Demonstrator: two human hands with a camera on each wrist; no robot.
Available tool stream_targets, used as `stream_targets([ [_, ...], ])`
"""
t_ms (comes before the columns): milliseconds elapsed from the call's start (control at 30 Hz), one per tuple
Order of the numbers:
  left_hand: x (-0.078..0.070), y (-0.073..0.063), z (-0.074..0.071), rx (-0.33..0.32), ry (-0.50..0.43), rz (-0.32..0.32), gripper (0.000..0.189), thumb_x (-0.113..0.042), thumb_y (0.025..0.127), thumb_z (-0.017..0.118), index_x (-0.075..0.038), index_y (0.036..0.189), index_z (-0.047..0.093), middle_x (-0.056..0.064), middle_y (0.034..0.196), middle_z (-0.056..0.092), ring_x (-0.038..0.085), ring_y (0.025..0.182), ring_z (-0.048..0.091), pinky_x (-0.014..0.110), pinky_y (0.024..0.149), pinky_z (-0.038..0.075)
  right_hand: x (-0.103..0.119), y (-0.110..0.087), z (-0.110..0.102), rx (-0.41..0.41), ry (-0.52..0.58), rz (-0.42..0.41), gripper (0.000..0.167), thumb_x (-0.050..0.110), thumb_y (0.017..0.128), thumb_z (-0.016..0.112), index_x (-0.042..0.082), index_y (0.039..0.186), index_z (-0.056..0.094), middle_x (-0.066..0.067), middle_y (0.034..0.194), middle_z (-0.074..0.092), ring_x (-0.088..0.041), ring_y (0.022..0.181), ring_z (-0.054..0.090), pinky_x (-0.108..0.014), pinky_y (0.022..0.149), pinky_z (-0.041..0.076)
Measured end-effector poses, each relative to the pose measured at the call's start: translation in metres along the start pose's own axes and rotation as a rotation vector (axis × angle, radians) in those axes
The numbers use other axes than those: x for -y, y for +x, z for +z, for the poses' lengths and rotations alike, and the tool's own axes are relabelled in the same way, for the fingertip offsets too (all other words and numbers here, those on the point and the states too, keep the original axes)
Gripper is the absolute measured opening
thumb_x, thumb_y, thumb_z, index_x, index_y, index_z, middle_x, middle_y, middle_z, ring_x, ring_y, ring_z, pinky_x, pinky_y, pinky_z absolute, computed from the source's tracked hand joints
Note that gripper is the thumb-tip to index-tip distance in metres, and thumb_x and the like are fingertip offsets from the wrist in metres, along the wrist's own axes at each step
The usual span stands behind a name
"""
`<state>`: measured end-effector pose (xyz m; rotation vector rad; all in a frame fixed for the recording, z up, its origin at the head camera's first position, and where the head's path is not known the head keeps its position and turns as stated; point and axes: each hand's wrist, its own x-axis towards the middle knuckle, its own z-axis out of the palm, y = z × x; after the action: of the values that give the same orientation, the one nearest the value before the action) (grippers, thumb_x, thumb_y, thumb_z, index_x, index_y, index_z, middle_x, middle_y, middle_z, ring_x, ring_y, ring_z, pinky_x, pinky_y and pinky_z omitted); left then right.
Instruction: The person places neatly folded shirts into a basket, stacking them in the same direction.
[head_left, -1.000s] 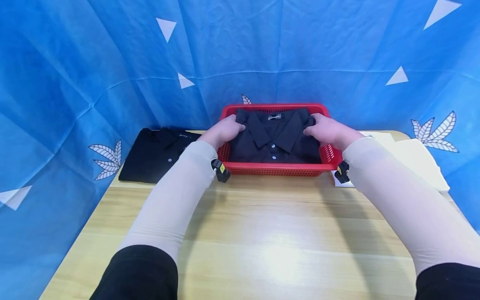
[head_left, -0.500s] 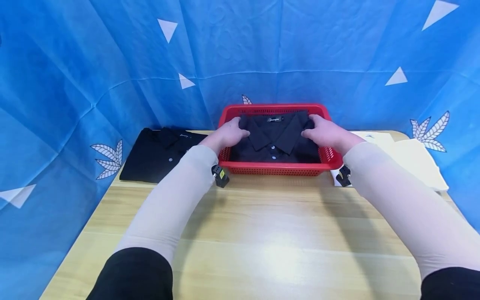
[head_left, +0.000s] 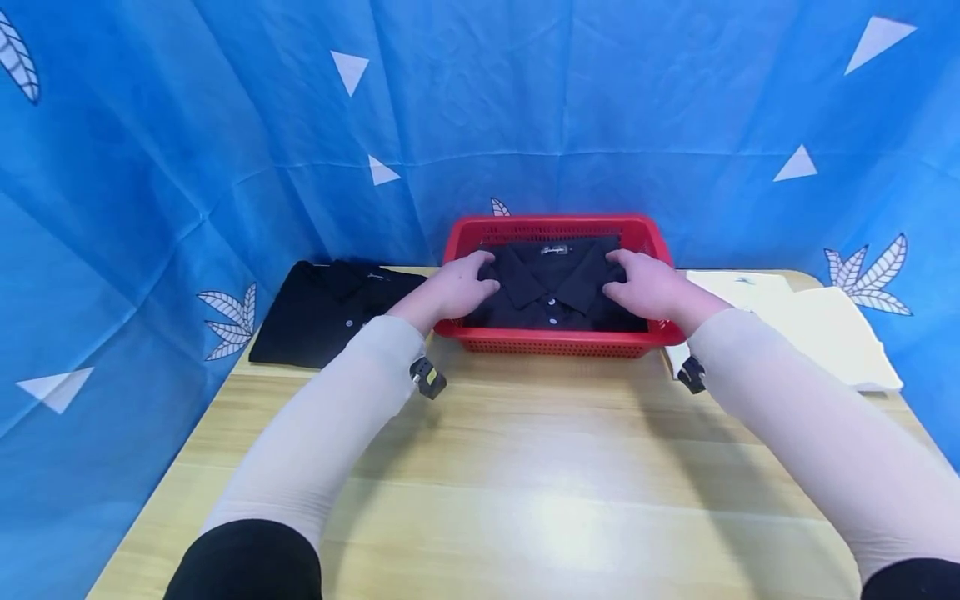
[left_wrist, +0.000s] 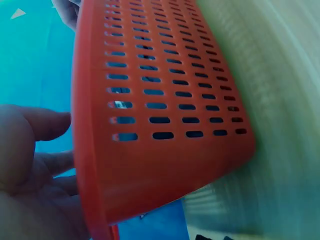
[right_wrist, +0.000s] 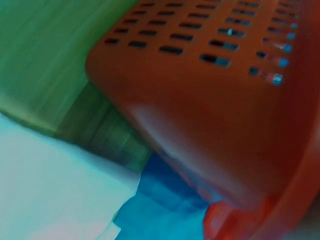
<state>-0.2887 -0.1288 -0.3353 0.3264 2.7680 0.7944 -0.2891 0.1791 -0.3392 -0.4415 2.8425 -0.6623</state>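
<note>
A folded black polo shirt (head_left: 552, 287), with collar, neck label and pale buttons facing up, lies inside the red plastic basket (head_left: 555, 338). My left hand (head_left: 456, 287) is over the basket's left end near the shirt's shoulder, thumb and fingers apart. In the left wrist view the thumb and fingers of that left hand (left_wrist: 37, 175) are spread beside the basket's rim (left_wrist: 85, 115). Over the right end is my right hand (head_left: 648, 287), thumb and index apart beside the other shoulder; its remaining fingers are hidden. The right wrist view shows mainly the basket's slotted wall (right_wrist: 165, 95).
A second folded black polo shirt (head_left: 315, 321) lies left of the basket on the wooden table (head_left: 525, 450). Folded white cloth (head_left: 832, 333) lies on the right, partly under my right forearm. A blue patterned curtain (head_left: 480, 100) hangs close behind.
Both hands have let go of the shirt's shoulders and drawn slightly outward. The shirt's collar end has settled lower in the basket. The head view has shifted slightly.
</note>
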Motion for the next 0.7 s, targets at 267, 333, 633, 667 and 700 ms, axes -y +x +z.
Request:
stream_targets([
  [267, 0.013, -0.003, -0.018, -0.037, 0.02, 0.094, 0.063, -0.037, 0.101, 0.059, -0.017, 0.156, 0.037, 0.005, 0.156, 0.043, 0.026, 0.142, 0.04, 0.052, 0.113, 0.036, 0.028, 0.0, 0.011, -0.149, 0.085, -0.08, 0.052, 0.021, 0.098, 0.06, 0.003, 0.145, 0.048, -0.02, 0.144, 0.052, -0.038, 0.133, 0.048, -0.056, 0.112, 0.035],
  [333, 0.018, -0.005, -0.023, -0.043, 0.0, 0.121, 0.062, -0.036, 0.101, 0.06, -0.018, 0.156, 0.037, 0.006, 0.155, 0.044, 0.026, 0.14, 0.043, 0.051, 0.112, 0.038, 0.04, 0.0, 0.017, -0.187, 0.139, -0.117, 0.05, 0.021, 0.098, 0.06, 0.005, 0.145, 0.05, -0.016, 0.143, 0.054, -0.034, 0.132, 0.05, -0.053, 0.111, 0.037],
  [633, 0.05, -0.009, -0.04, -0.121, -0.153, 0.189, 0.061, -0.03, 0.098, 0.064, -0.019, 0.154, 0.041, 0.009, 0.149, 0.048, 0.028, 0.131, 0.051, 0.049, 0.104, 0.047, 0.089, 0.005, 0.048, -0.211, 0.41, -0.183, 0.04, 0.021, 0.101, 0.06, 0.013, 0.14, 0.056, -0.003, 0.14, 0.059, -0.02, 0.127, 0.057, -0.045, 0.106, 0.046],
  [667, 0.054, -0.008, -0.042, -0.13, -0.173, 0.2, 0.061, -0.029, 0.098, 0.064, -0.018, 0.153, 0.042, 0.01, 0.148, 0.048, 0.029, 0.13, 0.052, 0.048, 0.104, 0.048, 0.094, 0.007, 0.05, -0.212, 0.446, -0.195, 0.039, 0.019, 0.101, 0.06, 0.012, 0.139, 0.057, -0.004, 0.139, 0.06, -0.021, 0.126, 0.058, -0.045, 0.105, 0.047],
  [700, 0.058, -0.008, -0.045, -0.138, -0.194, 0.216, 0.06, -0.027, 0.098, 0.064, -0.016, 0.153, 0.042, 0.011, 0.147, 0.049, 0.03, 0.13, 0.053, 0.048, 0.104, 0.048, 0.098, 0.01, 0.053, -0.215, 0.478, -0.21, 0.038, 0.017, 0.101, 0.06, 0.011, 0.139, 0.057, -0.005, 0.138, 0.061, -0.021, 0.126, 0.058, -0.045, 0.104, 0.047],
])
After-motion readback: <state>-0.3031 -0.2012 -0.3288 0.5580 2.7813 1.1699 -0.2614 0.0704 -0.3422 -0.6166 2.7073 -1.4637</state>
